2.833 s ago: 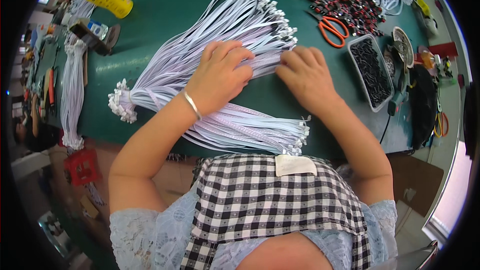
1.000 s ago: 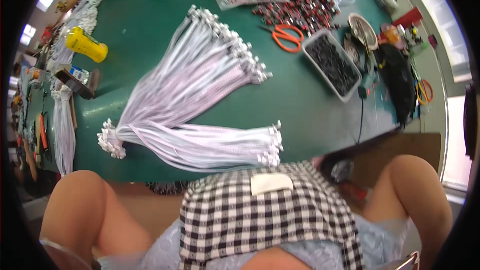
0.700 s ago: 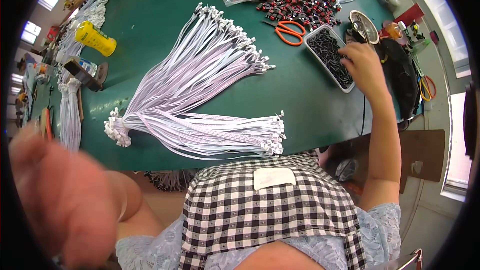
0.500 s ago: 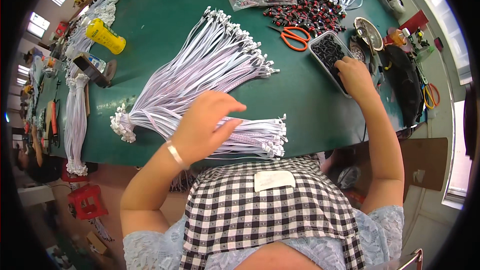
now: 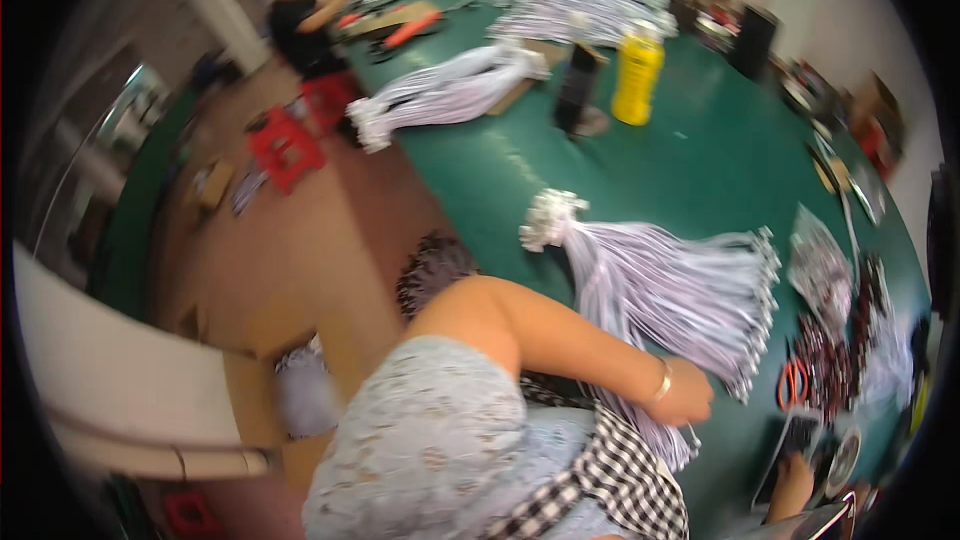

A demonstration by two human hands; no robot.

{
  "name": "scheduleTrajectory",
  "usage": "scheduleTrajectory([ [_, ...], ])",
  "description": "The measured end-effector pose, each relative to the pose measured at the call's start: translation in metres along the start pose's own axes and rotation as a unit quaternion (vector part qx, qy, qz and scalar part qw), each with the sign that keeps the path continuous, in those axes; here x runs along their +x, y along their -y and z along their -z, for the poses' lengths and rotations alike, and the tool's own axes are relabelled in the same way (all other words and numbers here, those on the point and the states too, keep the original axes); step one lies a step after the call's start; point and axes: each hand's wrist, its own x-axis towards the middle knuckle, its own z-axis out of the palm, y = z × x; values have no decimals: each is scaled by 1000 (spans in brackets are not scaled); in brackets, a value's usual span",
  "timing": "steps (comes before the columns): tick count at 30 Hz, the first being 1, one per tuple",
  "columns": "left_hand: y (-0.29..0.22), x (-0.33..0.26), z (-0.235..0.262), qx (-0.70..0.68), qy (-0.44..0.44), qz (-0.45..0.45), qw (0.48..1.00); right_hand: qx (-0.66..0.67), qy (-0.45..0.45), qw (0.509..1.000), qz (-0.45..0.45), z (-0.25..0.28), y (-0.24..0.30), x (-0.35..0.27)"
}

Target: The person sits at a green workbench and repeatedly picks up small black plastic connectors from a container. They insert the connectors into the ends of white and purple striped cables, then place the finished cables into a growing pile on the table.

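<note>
A big fan of white cables (image 5: 690,290) with connector ends lies on the green table (image 5: 620,170), tied at its far tip. My left hand (image 5: 690,402), a bracelet on its wrist, rests on the near strands of the fan with its fingers curled onto them. My right hand (image 5: 797,483) shows only in part at the lower edge, next to a black tray (image 5: 790,437) of small dark parts. The picture is blurred and I cannot tell what that hand holds. Orange scissors (image 5: 790,385) lie just beyond the tray.
A yellow bottle (image 5: 638,75) and a dark upright block (image 5: 575,90) stand further along the table, beside another white cable bundle (image 5: 450,90). Small red and black parts (image 5: 835,340) lie at right. A person in black (image 5: 300,30) works at the far end near a red stool (image 5: 285,145).
The view has swung left and now takes in the floor and far table. My left hand has shifted to the fan's near strands; my right hand stays by the black tray.
</note>
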Motion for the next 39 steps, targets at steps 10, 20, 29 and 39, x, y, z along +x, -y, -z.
scheduleTrajectory([
  [10, -3, 25, -27, -213, -166, 25, 963, 66, -42, 991, 109, 74, 39, 8],
  [20, 7, 22, -13, -468, -96, 41, 878, 94, 11, 979, 178, 54, 104, -6],
  [29, 6, 33, -28, -418, -129, 26, 899, 353, -255, 856, 278, 55, 123, 7],
  [39, 5, 19, -21, -573, -169, 93, 796, 957, -72, 261, 108, 25, 167, -12],
])
